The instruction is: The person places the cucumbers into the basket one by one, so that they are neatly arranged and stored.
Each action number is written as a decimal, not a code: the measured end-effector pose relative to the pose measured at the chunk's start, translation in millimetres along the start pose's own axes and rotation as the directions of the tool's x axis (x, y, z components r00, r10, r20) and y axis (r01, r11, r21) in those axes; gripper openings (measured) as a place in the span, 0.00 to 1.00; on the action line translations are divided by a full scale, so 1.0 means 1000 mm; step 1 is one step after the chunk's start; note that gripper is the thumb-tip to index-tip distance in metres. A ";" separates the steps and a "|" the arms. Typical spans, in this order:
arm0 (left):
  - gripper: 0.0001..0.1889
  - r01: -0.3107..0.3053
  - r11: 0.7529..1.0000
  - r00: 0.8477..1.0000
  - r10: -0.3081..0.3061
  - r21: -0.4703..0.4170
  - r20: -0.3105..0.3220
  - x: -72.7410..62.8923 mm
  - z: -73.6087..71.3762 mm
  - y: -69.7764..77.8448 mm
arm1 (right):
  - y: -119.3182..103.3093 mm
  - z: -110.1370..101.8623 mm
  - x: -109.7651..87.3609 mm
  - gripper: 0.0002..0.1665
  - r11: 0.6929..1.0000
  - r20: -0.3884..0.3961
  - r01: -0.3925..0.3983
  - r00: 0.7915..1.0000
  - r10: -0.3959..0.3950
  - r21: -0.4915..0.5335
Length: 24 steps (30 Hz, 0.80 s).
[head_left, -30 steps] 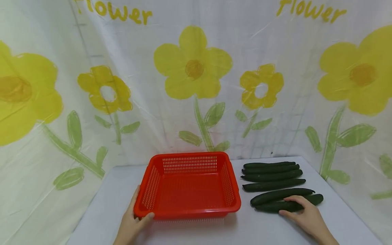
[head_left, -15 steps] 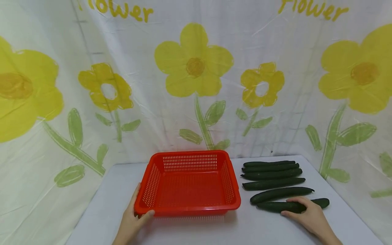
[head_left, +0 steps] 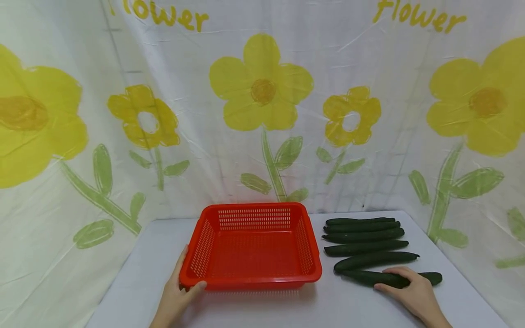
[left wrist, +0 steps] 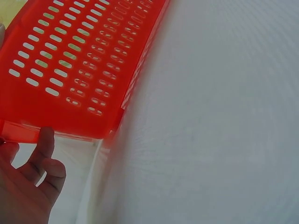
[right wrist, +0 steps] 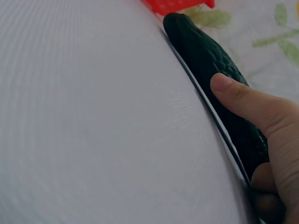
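Observation:
A red plastic basket (head_left: 254,255) with slotted sides stands on the white table, nothing inside it. My left hand (head_left: 176,291) holds its front left corner, the thumb at the front rim and fingers along the left side. In the left wrist view, fingers (left wrist: 45,144) lie below the basket's rim. At the right, my right hand (head_left: 414,291) grips the nearest cucumber (head_left: 365,277), thumb on the near side and fingers over the top. The right wrist view shows that cucumber (right wrist: 201,51) close along the table, partly covered by the hand.
Behind the gripped cucumber lies another cucumber (head_left: 373,260), their left ends close together. Several more dark green cucumbers (head_left: 365,236) lie in a row farther back, right of the basket. A flower-printed curtain (head_left: 262,159) hangs behind the white table (head_left: 135,273).
The nearest cucumber has shifted slightly right and toward me with my right hand, opening a gap from the one behind; its left end now sits nearer that one again. My left hand stays at the basket.

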<state>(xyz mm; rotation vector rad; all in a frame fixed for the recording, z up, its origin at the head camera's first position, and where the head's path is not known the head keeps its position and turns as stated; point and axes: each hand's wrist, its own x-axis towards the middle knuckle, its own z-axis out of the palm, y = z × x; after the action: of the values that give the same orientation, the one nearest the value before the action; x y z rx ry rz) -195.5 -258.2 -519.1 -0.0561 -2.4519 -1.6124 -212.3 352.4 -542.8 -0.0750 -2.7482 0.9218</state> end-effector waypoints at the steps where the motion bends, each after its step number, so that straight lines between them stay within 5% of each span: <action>1: 0.54 0.002 1.000 1.000 -0.002 -0.005 0.002 0.001 0.000 0.000 | 0.000 0.000 0.000 0.33 1.000 0.006 -0.005 1.000 0.004 0.008; 12: 0.53 0.011 1.000 1.000 -0.011 -0.015 -0.008 -0.001 0.002 -0.003 | -0.010 -0.003 -0.002 0.36 0.999 0.021 -0.035 0.999 0.035 0.022; 24: 0.53 0.031 0.999 1.000 -0.031 -0.041 0.004 0.001 0.000 -0.002 | -0.026 -0.005 0.004 0.32 0.999 -0.046 0.051 0.998 -0.052 -0.018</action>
<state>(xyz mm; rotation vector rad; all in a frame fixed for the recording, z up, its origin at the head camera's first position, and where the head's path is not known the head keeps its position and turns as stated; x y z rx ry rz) -196.4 -259.6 -521.0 -0.0278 -2.4337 -1.6770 -214.7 334.9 -522.9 -0.0279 -2.7021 0.8731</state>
